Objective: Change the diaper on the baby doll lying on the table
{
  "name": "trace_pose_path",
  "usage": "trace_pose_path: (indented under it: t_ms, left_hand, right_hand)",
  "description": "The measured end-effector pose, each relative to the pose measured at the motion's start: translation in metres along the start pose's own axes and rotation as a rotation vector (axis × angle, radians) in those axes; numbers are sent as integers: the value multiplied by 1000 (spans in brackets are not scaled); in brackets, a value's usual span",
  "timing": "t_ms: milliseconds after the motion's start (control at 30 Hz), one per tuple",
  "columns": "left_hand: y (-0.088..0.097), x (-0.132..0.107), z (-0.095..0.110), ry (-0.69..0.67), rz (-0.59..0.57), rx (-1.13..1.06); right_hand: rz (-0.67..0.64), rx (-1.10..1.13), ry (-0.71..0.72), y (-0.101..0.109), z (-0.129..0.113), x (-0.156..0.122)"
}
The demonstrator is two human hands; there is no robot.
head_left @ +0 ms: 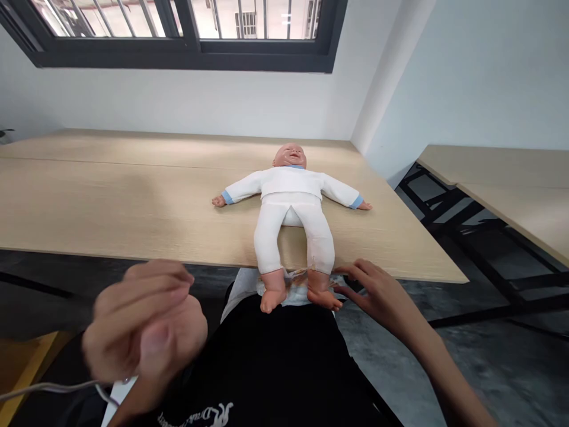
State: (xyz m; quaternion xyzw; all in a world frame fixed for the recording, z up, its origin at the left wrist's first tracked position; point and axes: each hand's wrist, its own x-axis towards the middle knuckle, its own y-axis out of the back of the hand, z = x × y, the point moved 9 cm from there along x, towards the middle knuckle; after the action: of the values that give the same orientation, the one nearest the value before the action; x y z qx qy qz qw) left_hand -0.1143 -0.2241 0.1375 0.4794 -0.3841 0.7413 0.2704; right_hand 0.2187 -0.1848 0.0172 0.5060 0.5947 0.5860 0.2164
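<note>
A baby doll point(291, 204) in a white top and white trousers lies on its back on the wooden table point(111, 196), arms spread, with its bare feet hanging over the near edge. Under its feet, against my black shirt, is a crumpled white item point(293, 290). My right hand point(377, 293) is beside the doll's right-side foot, fingers stretched toward it and touching the white item. My left hand point(144, 323) is raised close to the camera, blurred, with fingers curled; I cannot make out anything in it. A thin white cable point(53, 388) runs below it.
A second wooden table point(502, 178) on a black frame stands to the right across a grey floor gap. A dark-framed barred window point(186, 29) sits high on the white wall. A yellow object point(22, 367) shows at the lower left.
</note>
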Motion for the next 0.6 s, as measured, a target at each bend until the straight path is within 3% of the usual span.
trace_pose_path:
  t_ms: [33, 67, 200, 267, 433, 600]
  left_hand:
    - [-3, -4, 5, -118, 7, -74]
    - [-7, -9, -1, -113, -29, -128]
    - [-8, -53, -66, 450, -294, -80]
    - [-4, -84, -79, 555, -497, 49]
    - [-26, -170, -80, 733, -1121, 58]
    - [-61, -223, -55, 839, -1484, -167]
  right_hand:
    - [14, -26, 26, -5, -2, 0]
    - [36, -51, 48, -8, -5, 1]
    - [119, -131, 123, -12, -14, 2]
    - [140, -170, 142, -13, -17, 2]
    - [156, -214, 166, -18, -20, 1]
    - [135, -147, 149, -19, -20, 3]
